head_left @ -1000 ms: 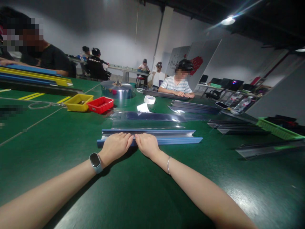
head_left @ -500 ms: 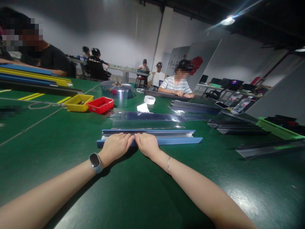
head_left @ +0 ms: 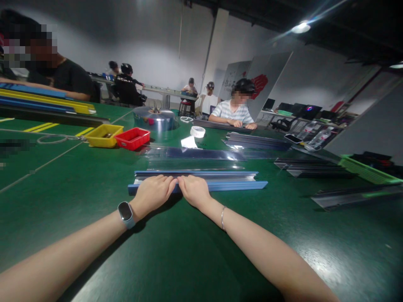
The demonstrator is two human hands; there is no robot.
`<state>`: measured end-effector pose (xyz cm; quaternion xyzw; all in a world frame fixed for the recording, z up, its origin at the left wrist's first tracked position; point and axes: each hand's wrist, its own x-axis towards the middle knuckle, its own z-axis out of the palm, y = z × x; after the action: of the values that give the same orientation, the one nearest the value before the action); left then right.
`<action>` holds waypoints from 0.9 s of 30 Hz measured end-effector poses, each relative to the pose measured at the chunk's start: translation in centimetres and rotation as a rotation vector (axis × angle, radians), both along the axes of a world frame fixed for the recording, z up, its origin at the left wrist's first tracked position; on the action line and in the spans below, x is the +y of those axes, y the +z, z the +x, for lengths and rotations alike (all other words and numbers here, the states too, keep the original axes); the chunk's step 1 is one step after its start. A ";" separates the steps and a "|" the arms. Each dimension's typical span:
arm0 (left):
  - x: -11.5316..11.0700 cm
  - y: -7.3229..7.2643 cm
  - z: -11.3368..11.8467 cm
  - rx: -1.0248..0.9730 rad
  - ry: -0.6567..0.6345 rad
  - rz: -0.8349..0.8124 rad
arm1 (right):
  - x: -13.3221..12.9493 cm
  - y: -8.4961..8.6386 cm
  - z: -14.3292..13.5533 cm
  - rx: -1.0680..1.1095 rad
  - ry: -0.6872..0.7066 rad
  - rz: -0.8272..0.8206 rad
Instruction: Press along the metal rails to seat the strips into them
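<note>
A blue channel-shaped profile strip (head_left: 233, 185) lies crosswise on the green table in front of me, its pale inner groove showing toward the right end. My left hand (head_left: 154, 191) is closed over the strip left of its middle, fingers curled over the near wall into the channel. Just beside it, my right hand (head_left: 194, 189) grips the same strip, with both thumbs nearly meeting. The fingertips of both hands are hidden inside the channel. Behind the strip lie clear plastic strips (head_left: 204, 155), flat on the table.
Yellow bin (head_left: 104, 135) and red bin (head_left: 132, 138) stand at the left, near a coil of clear film (head_left: 154, 118). A tape roll (head_left: 197, 131) sits farther back. Dark profiles (head_left: 315, 167) and a green basket (head_left: 371, 170) are at the right. Co-workers sit across and at left.
</note>
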<state>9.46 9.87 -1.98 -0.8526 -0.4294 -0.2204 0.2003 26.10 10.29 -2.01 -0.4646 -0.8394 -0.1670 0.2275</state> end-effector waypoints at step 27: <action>-0.2 0.2 0.0 -0.019 0.009 0.002 | 0.1 -0.2 -0.1 0.038 -0.033 0.001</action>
<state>9.48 9.67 -1.82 -0.8482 -0.4352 -0.2280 0.1979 26.00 10.36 -2.21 -0.4813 -0.8271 -0.1624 0.2406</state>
